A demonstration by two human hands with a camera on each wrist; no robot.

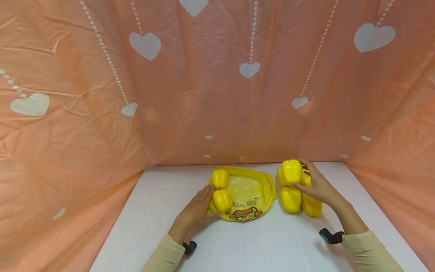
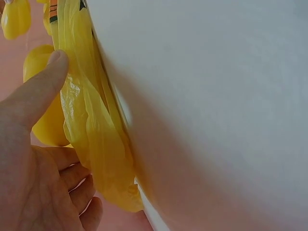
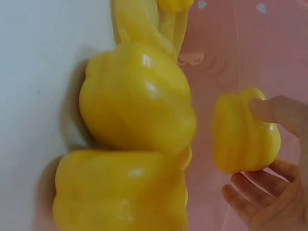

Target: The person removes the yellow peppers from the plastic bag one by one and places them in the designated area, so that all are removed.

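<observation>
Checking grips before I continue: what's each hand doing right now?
Left hand: open, at the edge of the yellow bag.
Right hand: closed, holding a yellow pepper.

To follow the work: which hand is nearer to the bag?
Left. The left hand is at the left edge of the bag; the right hand, holding a pepper, is to its right.

A white table (image 1: 258, 245) bears a yellow bag (image 1: 244, 190) and peppers (image 1: 290, 199).

Fine print (image 1: 245, 204) on bag (image 1: 269, 189) too small to read. Rear pepper (image 1: 280, 177) partly hidden behind held pepper (image 1: 292, 172). Lower pepper (image 3: 120, 192) cut by right wrist view's bottom edge.
</observation>
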